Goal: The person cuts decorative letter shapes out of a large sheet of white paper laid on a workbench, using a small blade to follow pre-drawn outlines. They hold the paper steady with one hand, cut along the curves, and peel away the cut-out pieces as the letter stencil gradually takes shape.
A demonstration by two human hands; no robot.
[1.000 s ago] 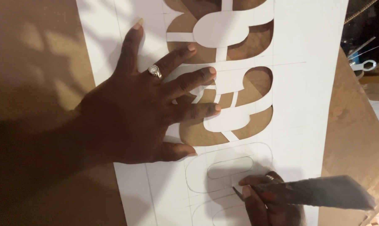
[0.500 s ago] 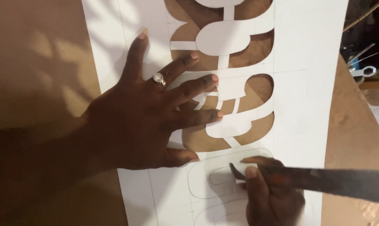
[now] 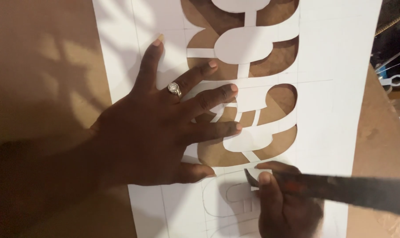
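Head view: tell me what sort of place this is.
Probably a craft or sign-making workbench. A white sheet with shapes cut out lies on brown board; the left hand presses it flat, the right hand holds a blade.

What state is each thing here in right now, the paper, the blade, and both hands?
White paper sheet: flat on the brown board, upper shapes cut out, lower ones only pencilled.
Left hand: spread flat, pressing the sheet down.
Right hand: closed in a grip on the blade.
Long dark blade: held low, tip on the sheet at a pencilled outline.
Brown board: lying under the sheet.
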